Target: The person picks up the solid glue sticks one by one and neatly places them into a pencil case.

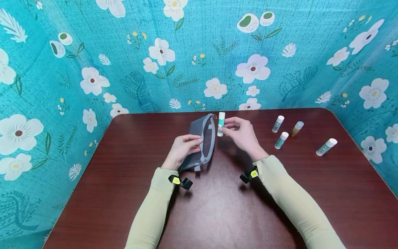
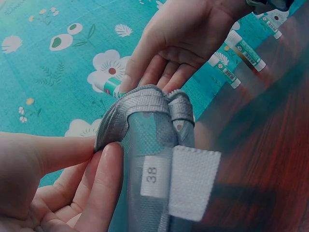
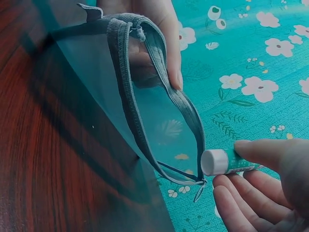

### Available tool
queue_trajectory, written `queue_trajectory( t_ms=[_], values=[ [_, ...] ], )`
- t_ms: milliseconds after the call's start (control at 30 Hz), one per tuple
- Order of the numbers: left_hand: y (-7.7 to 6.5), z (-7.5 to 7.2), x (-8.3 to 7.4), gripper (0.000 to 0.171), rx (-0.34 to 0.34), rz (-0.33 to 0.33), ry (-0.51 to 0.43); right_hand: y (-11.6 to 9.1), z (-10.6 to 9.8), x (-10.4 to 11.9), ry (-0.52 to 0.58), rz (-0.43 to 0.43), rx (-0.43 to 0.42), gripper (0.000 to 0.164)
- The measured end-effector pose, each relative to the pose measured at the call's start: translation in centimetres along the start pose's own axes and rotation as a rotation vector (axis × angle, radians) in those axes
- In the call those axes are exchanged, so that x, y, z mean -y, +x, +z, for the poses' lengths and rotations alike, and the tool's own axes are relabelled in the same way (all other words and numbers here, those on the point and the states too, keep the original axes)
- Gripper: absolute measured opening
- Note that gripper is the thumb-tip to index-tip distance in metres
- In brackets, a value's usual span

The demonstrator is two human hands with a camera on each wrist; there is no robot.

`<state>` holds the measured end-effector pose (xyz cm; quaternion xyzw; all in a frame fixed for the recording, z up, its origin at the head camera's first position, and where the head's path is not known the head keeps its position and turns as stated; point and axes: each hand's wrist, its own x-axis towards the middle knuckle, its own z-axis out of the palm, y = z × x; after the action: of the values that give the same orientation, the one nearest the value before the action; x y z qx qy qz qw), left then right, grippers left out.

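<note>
A grey mesh zipper pouch (image 1: 195,128) stands on the table with its mouth gaping towards the right. My left hand (image 1: 185,147) pinches one edge of that mouth between thumb and fingers; in the left wrist view a tag marked 38 (image 2: 153,176) shows on the pouch. My right hand (image 1: 242,133) holds a green and white glue stick (image 1: 221,123) between thumb and fingertips, just right of the opening. In the right wrist view the white-capped end of the glue stick (image 3: 215,162) is beside the zipper pull (image 3: 199,192), outside the pouch.
On the table's right side stand two green-labelled glue sticks (image 1: 278,123) (image 1: 281,140) and an amber tube with a clear cap (image 1: 297,128). Another glue stick (image 1: 326,147) leans or lies farther right. A blue floral cloth (image 1: 186,69) hangs behind the dark table (image 1: 130,193).
</note>
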<state>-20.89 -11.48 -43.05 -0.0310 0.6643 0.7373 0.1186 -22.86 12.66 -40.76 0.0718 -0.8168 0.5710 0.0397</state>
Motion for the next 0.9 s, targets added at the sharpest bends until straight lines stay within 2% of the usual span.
queue_trajectory(
  t_ms=[233,900],
  values=[
    [0.0,0.1,0.0,0.024,0.002,-0.009,-0.001,-0.2,0.4,-0.3,0.047,0.025,0.021,0.033],
    [-0.1,0.1,-0.1,0.025,0.005,-0.006,-0.003,-0.3,1.3,-0.6,0.084,0.065,0.061,0.033]
  ],
)
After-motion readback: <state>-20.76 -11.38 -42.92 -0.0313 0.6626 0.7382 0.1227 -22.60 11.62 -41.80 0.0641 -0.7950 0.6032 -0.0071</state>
